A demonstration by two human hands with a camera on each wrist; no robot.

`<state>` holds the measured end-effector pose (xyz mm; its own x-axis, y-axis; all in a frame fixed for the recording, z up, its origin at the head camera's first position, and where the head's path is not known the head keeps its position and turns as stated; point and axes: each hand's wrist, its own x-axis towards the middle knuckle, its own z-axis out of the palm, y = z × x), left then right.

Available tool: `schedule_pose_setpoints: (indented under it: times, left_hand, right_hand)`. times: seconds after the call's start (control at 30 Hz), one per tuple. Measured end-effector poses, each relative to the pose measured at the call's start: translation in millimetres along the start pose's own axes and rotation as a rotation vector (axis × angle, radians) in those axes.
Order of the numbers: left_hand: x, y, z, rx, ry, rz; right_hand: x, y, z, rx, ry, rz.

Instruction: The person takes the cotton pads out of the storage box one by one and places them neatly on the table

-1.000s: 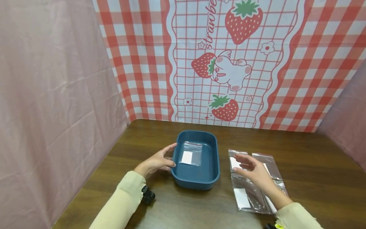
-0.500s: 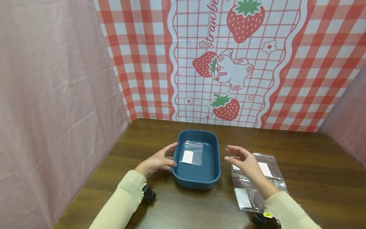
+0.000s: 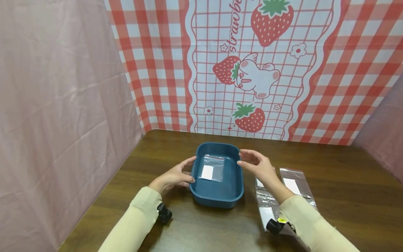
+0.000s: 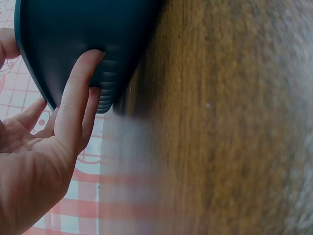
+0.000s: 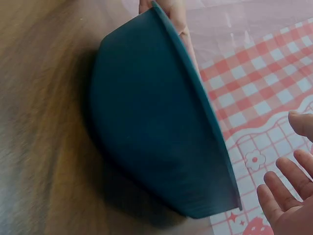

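Evenly dark-blue, round-cornered tub

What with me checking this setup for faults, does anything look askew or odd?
The cloth behind the table looks hung sideways: its lettering runs upward and its cartoon animal lies tipped over. The blue container stands upright, and I see no spill.
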<state>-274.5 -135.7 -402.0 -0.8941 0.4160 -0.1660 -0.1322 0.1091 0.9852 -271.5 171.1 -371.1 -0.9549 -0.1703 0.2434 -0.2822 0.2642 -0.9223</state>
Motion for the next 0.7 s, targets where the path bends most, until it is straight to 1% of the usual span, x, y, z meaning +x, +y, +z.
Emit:
schedule_pose_setpoints:
  times: [0.13,0.27,0.53,0.7]
  left_hand:
    - [0.9,-0.9,-0.8,-0.002,-0.011,0.004]
    - [0.8,-1.2,-1.4,0.002,-0.008,0.0]
    - [-0.3,-2.1,-1.7,-0.006,-0.004,-0.004]
    - [0.4,-1.1,-1.5,-0.007,-0.004,-0.003]
  right_hand:
    - [9,-7,7,0.026,-0.003,0.007]
    - [18,-15,14,0.04,-0.009,0.005]
    - [39,-25,29,0.011,-0.021,-0.011]
    - [52,-27,40,0.006,-0.026,0.004]
